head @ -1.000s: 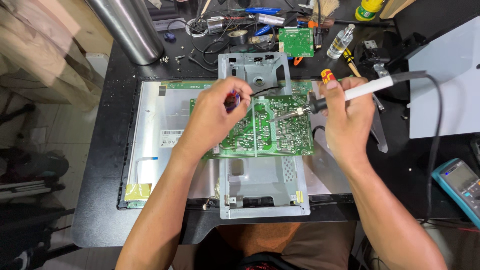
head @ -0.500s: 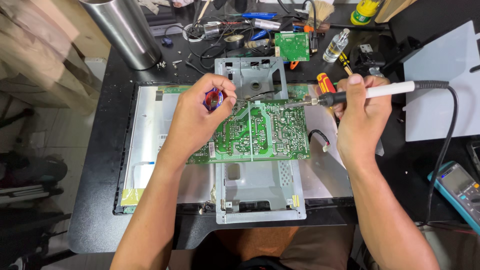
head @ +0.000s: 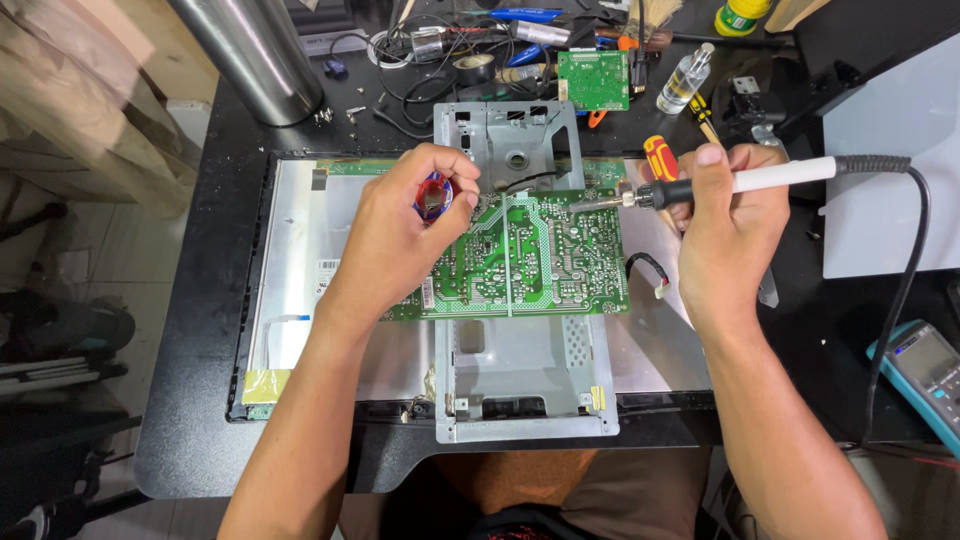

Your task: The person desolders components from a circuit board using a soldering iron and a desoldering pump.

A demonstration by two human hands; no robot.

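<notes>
Nearest you, a grey metal bracket [head: 527, 395] lies across the back of a flat display panel [head: 300, 260] on the black surface [head: 190, 440]. Next, the green circuit board [head: 520, 255] rests solder side up on that bracket, at the middle of the panel. Your left hand [head: 395, 235] sits at the board's left edge, fingers [head: 440, 165] curled closed around a small red and blue round item [head: 433, 196]; what it is cannot be told. Your right hand [head: 735, 225] is off the board's right edge, fingers wrapped shut on the white handle of a soldering iron [head: 770, 178]. The iron lies about level, tip pointing left, over the board's upper right corner; contact with the board cannot be confirmed. Its black cord [head: 905, 270] loops down to the right. A red-handled screwdriver [head: 659, 157] lies just behind the iron. Farther back: small green board [head: 592, 79], clear bottle [head: 685, 80], steel cylinder [head: 250, 55]. A blue multimeter [head: 925, 375] sits at far right.
</notes>
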